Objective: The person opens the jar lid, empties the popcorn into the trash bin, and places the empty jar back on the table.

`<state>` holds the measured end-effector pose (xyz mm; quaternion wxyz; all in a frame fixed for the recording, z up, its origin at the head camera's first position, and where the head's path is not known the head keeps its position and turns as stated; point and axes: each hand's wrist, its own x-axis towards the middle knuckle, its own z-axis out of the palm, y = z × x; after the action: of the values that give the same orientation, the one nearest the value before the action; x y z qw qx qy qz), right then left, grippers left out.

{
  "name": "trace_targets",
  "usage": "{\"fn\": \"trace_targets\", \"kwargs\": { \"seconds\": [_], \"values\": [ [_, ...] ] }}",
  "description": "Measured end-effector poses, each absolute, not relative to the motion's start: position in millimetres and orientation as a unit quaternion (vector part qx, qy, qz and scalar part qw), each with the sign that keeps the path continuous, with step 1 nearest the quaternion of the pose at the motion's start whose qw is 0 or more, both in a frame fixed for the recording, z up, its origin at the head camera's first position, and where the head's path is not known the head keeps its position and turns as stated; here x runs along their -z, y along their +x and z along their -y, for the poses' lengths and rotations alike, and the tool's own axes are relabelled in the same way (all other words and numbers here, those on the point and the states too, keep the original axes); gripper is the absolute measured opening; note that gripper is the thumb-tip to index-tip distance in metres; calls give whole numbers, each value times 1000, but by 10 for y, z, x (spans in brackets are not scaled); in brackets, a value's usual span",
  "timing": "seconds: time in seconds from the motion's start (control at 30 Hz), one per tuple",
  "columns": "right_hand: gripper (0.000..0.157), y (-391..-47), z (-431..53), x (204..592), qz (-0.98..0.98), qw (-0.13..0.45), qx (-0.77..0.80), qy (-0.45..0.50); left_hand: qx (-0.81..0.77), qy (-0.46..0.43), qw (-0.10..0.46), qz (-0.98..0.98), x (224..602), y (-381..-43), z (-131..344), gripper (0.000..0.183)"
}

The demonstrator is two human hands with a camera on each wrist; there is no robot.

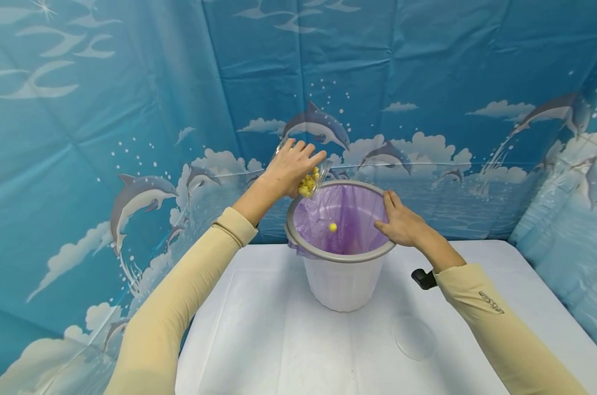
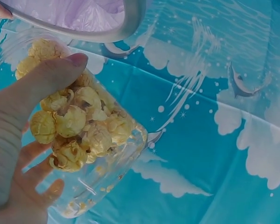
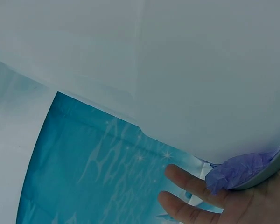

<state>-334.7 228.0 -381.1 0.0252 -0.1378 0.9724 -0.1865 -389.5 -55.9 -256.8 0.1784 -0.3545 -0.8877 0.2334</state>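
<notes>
My left hand (image 1: 290, 167) grips a clear jar (image 2: 126, 163), tilted with its mouth toward the bin's left rim. Yellow popcorn (image 2: 84, 126) fills much of the jar; small crumbs cling near its base. A white trash bin (image 1: 342, 282) stands on the table, its grey rim (image 1: 340, 258) holding a purple bag (image 1: 350, 216). One popcorn ball (image 1: 333, 227) shows within the bin's opening, apart from the jar. My right hand (image 1: 402, 220) holds the rim on the right, thumb over the inner side; two straight fingers (image 3: 189, 207) show outside, beside a bunched bit of bag.
A clear round lid (image 1: 414, 337) lies flat on the white table (image 1: 278, 340), right of the bin and nearer me. Behind the table hangs a blue dolphin-print curtain (image 1: 426, 66), which also runs along both sides. A black wrist device (image 1: 423, 278) juts from the right sleeve.
</notes>
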Motion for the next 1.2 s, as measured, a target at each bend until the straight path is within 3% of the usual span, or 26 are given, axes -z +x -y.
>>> {"fn": "trace_targets", "kwargs": {
  "seconds": [0.6, 1.2],
  "values": [
    [87, -3344, -2281, 3789, -972, 34, 189, -136, -288, -359, 199, 865, 2577, -3833, 583, 82],
    [87, -3333, -2278, 3795, -971, 33, 194, -137, -337, -380, 222, 832, 2657, -3753, 552, 78]
  ]
}}
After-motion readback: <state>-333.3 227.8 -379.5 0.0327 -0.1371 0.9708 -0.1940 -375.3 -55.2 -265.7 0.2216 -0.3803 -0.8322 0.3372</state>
